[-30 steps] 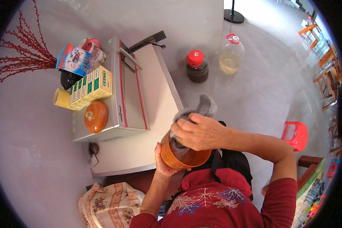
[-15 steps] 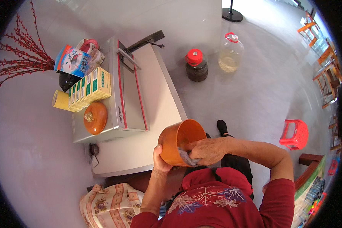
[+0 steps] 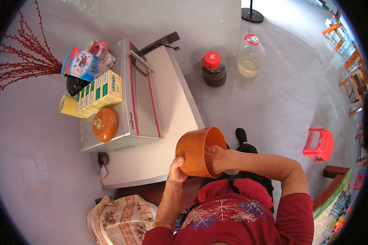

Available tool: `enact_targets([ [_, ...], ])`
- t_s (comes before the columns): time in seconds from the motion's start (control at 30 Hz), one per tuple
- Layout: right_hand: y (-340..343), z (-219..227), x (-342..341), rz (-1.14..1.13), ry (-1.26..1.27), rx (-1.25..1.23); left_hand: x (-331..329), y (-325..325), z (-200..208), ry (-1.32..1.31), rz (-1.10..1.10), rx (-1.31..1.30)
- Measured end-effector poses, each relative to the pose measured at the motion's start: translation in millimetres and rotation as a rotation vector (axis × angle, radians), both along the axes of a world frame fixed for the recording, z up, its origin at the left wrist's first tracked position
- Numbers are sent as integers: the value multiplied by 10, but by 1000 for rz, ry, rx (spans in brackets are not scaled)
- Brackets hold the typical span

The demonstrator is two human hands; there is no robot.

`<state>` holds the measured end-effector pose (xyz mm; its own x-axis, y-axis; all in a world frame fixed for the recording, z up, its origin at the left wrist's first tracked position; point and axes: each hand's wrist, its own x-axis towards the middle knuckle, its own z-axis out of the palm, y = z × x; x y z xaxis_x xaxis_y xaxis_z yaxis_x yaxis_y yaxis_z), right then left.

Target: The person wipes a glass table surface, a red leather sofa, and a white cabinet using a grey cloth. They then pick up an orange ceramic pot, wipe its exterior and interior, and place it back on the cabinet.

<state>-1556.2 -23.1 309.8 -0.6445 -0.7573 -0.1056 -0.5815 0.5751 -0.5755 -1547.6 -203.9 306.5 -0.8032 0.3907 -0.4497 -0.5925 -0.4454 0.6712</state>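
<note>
My left hand (image 3: 177,170) grips the outside of a round, orange-brown, wood-coloured canister (image 3: 191,151), its thumb along the lower side. The canister is tilted, with its mouth turned to the right. My right hand (image 3: 219,158) reaches through the mouth, its fingers closed and partly hidden by the wall. A bit of grey cloth (image 3: 232,172) shows below that hand at the rim. A matching orange-brown lid with a clear knob (image 3: 105,124) lies on a silver cabinet-like appliance (image 3: 129,136) to the left.
Yellow-green boxes (image 3: 106,90), a yellow cup (image 3: 67,105) and a blue pouch (image 3: 81,64) stand on the appliance, which sits on a white table (image 3: 173,98). On the floor are a red-lidded jar (image 3: 214,75), a clear jug (image 3: 249,61) and a red stool (image 3: 321,145).
My right hand has moved from the canister's near rim deeper into its mouth, and less of the grey cloth shows. My left hand and the canister have shifted slightly right.
</note>
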Motion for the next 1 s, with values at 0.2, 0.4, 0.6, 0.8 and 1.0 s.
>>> enact_targets([
  [0.2,88,411,-96,-191,-866,-822,34,-63,38,37,82,105],
  [0.4,334,872,-136,-629,-1012,-1761,-111,-63,104,148,195,49],
  [0.6,193,712,136,-626,124,-901,-144,259,203,90,280,137],
  [0.8,-169,636,184,-521,815,-312,-37,280,-296,278,278,153],
  [1.0,15,910,-77,-512,558,-292,17,400,144,149,171,-75],
])
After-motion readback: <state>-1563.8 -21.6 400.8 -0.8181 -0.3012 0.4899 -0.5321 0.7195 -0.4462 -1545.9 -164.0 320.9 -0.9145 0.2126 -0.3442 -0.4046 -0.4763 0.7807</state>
